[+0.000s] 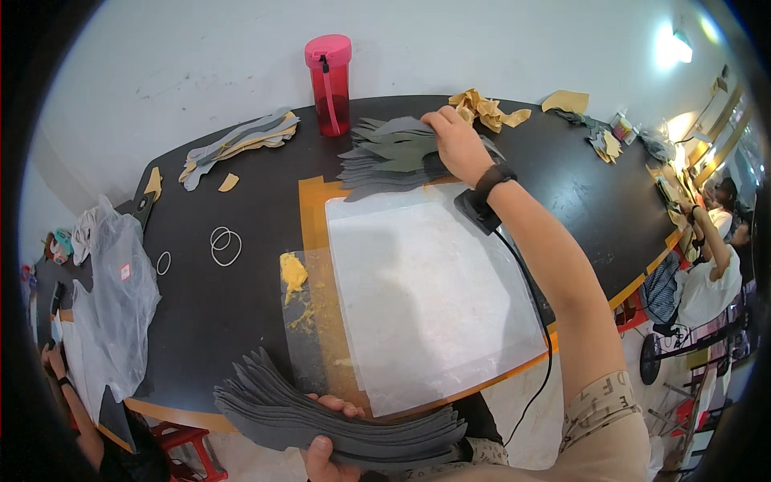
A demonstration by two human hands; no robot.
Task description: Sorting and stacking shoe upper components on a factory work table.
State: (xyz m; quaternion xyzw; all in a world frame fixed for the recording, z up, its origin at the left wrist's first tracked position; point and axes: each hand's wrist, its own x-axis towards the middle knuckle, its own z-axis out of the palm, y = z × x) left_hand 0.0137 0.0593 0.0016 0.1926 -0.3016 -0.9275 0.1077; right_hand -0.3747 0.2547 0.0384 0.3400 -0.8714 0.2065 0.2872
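Near the table's front edge, my left hand [323, 459] is closed around a thick stack of curved dark grey cut pieces [345, 434], thumb on the near side and fingertips behind. My right hand [459, 146] reaches to the far side, its fingers closed at the edge of a grey piece [405, 125] on top of a fanned pile of grey cut pieces [381, 165]. Between the hands lies a white sheet [434, 289]. To its left a lump of yellow paste [293, 271] sits on a smeared clear sheet [309, 345].
A pink bottle [329, 88] stands at the back. More cut pieces [241, 145] lie back left, near white rubber bands [226, 246] and a plastic bag [120, 297]. Crumpled brown paper [490, 111] rests back right. A black device [475, 212] trails a cable. Other people sit far right and left.
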